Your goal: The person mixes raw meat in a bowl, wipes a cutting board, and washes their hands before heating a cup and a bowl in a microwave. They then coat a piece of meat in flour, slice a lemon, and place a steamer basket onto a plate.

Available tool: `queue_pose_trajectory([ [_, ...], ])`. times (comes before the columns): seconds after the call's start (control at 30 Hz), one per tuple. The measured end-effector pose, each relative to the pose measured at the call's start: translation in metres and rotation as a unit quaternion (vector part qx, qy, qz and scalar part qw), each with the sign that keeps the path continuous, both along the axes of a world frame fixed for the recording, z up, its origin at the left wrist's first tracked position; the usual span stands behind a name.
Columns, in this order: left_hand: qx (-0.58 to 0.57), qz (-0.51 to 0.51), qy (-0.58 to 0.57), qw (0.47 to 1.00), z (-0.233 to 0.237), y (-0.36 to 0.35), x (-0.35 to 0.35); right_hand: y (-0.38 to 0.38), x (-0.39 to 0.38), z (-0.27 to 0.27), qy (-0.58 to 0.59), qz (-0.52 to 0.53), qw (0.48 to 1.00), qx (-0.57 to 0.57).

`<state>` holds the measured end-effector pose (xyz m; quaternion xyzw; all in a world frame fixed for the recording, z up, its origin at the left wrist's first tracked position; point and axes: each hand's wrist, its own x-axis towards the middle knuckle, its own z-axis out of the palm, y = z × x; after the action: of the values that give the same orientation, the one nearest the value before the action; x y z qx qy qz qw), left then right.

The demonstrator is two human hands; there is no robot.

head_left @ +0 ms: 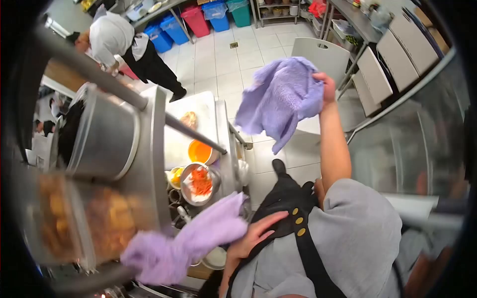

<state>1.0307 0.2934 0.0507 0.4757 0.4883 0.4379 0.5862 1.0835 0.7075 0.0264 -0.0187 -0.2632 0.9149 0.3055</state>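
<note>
My right hand (326, 88) is raised ahead of me, fingers closed around the edge of a purple cloth (285, 97) that hangs down loosely. Against the front of my black apron (278, 203) rests my left hand (252, 234), its fingers stretched out. Just left of that hand, a second purple cloth (198, 236) is bunched in the middle and overlaps the shelf's metal rail in this view. Beyond it on the counter stand a metal bowl with shredded carrot (200, 182) and a container of orange liquid (200, 151).
A white board (174, 144) carries a piece of food (189, 119). Shelving at left holds a large clear bin (107, 139) and food containers (107, 213). A person in white (112, 39) bends over another counter. Coloured bins (196, 20) line the back; a white chair (318, 54) stands ahead.
</note>
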Motion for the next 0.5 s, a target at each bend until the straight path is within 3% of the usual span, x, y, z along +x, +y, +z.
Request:
queue_pose_trajectory([
  [0.1, -0.09, 0.149, -0.112, 0.978, 0.009, 0.069, -0.019, 0.036, -0.007, 0.032, -0.033, 0.068, 0.997, 0.033],
  [0.13, -0.075, 0.188, -0.131, 0.971, 0.0, 0.093, -0.028, 0.043, -0.017, 0.042, -0.106, 0.11, 0.988, 0.017],
  [0.17, -0.06, 0.228, -0.15, 0.96, -0.013, 0.117, -0.039, 0.055, -0.028, 0.036, -0.24, 0.175, 0.952, 0.076],
  [0.2, -0.011, 0.314, -0.224, 0.923, -0.018, 0.147, -0.046, 0.067, -0.042, 0.027, -0.363, 0.237, 0.89, 0.139],
  [0.23, 0.034, 0.399, -0.292, 0.868, -0.021, 0.174, -0.053, 0.051, -0.064, 0.014, -0.407, 0.286, 0.83, 0.254],
  [0.27, 0.05, 0.416, -0.422, 0.804, -0.024, 0.195, -0.073, 0.018, -0.078, 0.02, -0.344, 0.343, 0.741, 0.464],
  [0.3, 0.068, 0.424, -0.541, 0.723, -0.027, 0.211, -0.091, -0.015, -0.092, 0.027, -0.248, 0.341, 0.635, 0.648],
  [0.33, 0.068, 0.435, -0.541, 0.717, -0.036, 0.215, -0.102, -0.061, -0.083, 0.009, -0.267, 0.185, 0.471, 0.82],
  [0.37, 0.061, 0.403, -0.578, 0.707, -0.047, 0.219, -0.112, -0.057, -0.09, 0.017, -0.259, 0.193, 0.47, 0.821],
  [0.43, 0.062, 0.377, -0.614, 0.691, -0.065, 0.218, -0.125, -0.037, -0.104, 0.047, -0.335, 0.33, 0.566, 0.677],
  [0.47, 0.046, 0.374, -0.539, 0.753, -0.071, 0.216, -0.129, -0.02, -0.107, 0.048, -0.402, 0.289, 0.683, 0.536],
  [0.5, 0.033, 0.366, -0.459, 0.809, -0.074, 0.219, -0.135, -0.007, -0.116, 0.047, -0.399, 0.292, 0.679, 0.543],
])
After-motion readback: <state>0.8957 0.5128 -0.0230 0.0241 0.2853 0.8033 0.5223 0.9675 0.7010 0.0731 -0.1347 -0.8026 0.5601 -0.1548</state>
